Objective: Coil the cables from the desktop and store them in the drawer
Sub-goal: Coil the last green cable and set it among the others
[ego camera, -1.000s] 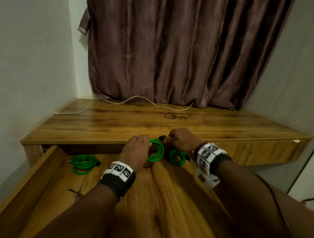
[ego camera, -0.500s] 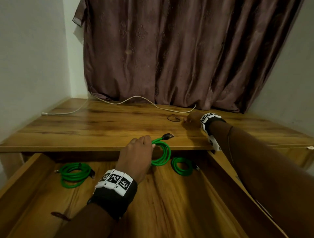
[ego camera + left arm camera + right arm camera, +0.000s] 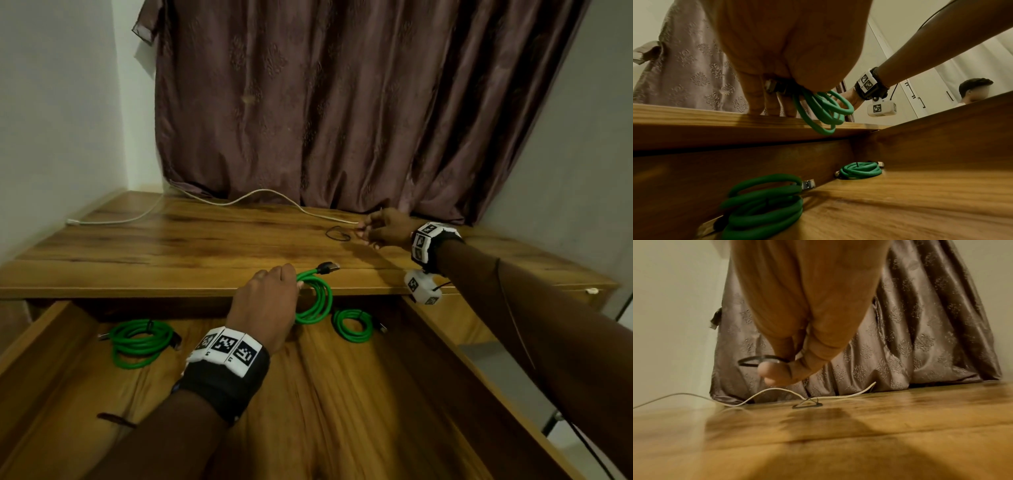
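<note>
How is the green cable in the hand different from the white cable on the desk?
The green cable is coiled into loops; the white cable lies stretched out, uncoiled. The left hand grips the green one at the desk edge; the white one lies by the curtain. The green looks thicker. Both are cables.

The bench (image 3: 212,246) and drawer (image 3: 342,394) are glossy grained wood. The green cable coils (image 3: 140,341) look matt and rubbery, with shiny metal plugs (image 3: 808,184). The curtain (image 3: 342,102) is sheeny embossed cloth.
</note>
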Available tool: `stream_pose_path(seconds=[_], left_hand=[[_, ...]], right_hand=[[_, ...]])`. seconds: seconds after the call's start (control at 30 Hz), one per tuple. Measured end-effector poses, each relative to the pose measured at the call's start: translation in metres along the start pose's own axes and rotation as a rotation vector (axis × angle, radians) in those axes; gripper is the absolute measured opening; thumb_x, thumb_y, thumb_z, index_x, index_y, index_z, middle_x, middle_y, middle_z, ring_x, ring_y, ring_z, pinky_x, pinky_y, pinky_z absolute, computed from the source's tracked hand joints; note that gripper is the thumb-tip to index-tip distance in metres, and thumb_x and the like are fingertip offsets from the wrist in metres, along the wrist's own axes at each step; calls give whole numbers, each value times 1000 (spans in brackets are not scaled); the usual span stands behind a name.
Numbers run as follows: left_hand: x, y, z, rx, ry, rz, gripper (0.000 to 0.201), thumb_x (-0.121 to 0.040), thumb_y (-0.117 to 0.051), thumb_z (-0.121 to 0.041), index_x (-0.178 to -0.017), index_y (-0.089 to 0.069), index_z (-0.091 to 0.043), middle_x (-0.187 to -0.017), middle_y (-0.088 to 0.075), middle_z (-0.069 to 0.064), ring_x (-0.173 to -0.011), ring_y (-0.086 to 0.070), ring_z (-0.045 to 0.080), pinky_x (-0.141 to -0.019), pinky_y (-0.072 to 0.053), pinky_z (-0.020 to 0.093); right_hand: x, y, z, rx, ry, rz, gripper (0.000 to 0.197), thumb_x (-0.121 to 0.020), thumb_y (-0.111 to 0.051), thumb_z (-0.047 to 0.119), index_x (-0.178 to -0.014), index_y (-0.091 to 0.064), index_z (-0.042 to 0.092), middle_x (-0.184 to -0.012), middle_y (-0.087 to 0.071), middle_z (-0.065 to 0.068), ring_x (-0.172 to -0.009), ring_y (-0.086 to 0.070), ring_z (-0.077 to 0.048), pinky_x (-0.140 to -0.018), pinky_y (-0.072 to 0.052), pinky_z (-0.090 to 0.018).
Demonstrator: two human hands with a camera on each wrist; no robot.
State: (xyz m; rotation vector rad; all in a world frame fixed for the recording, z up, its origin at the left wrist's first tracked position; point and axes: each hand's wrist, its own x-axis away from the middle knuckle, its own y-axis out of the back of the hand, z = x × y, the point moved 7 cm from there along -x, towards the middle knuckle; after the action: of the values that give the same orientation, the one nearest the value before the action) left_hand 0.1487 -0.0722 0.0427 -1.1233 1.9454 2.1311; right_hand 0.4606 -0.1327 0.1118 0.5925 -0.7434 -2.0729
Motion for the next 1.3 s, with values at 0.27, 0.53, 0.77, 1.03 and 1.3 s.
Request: stream_pose_path(seconds=[0.27, 0.53, 0.77, 1.03, 1.3], left_hand=[[1, 4, 4, -17, 3, -6, 27, -112, -26, -40, -118, -46, -22, -111, -63, -1, -95, -59, 18, -69, -42, 31], [6, 19, 25, 205, 140, 3, 32, -111, -27, -45, -112, -50, -22, -83, -59, -7, -72, -59, 17, -65, -50, 36], [14, 34, 50, 313, 210, 13, 35, -110, -25, -47, -103, -53, -27, -96, -68, -5, -83, -64, 20, -77, -55, 45], [54, 43, 64, -10, 170, 122, 28, -110, -27, -47, -104, -43, -24, -86, -55, -5, -74, -53, 23, -64, -38, 38], [75, 23, 57, -29, 154, 122, 30, -111, -25, -46, -110, -44, -23, -97, -62, -1, -79, -56, 22, -64, -38, 38]], right_hand=[[46, -39, 46, -4, 203, -83, 12, -100, -68, 12, -107, -76, 18, -84, -76, -9, -63, -60, -11, -51, -47, -25], [143, -110, 75, -285, 171, -151, 18, -96, -74, 14, -114, -71, 12, -69, -72, 0, -59, -66, -5, -54, -49, -24], [184, -123, 66, -384, 215, -309, 14, -88, -83, 18, -94, -72, 13, -69, -72, -4, -62, -67, -14, -61, -55, -32], [200, -153, 81, -260, 299, -188, 18, -90, -81, 37, -87, -81, 19, -50, -53, 17, -49, -48, 1, -55, -37, -17], [195, -181, 77, -127, 148, -51, 44, -68, -98, 36, -95, -69, 17, -74, -67, 11, -60, -60, 12, -54, -47, -10]])
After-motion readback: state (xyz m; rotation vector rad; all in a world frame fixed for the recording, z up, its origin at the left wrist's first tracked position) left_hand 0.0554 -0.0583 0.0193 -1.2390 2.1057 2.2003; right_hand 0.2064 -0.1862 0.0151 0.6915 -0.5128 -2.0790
